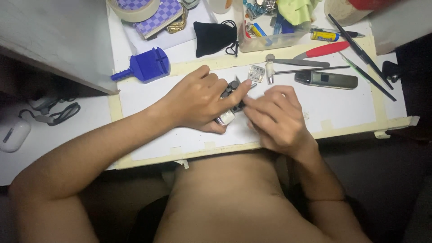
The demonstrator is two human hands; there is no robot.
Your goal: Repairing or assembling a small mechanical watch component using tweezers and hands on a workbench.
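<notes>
Pinching a small dark watch part (231, 90), the left hand (198, 101) curls closed; right hand (276, 117) fingertips press together beside it.

**Much of the small work sits out of sight**

The left hand (198, 101) wraps a small dark and silver object (229, 101), covering most of it, so its kind cannot be told. The right hand (274, 114) hides whatever its fingertips (250, 110) pinch. The top edge cuts off the tape roll (135, 9), the checkered purple pouch (155, 15) and the clear plastic box (270, 31), whose contents blur together. The small square piece (257, 73) is too small to make out.
</notes>
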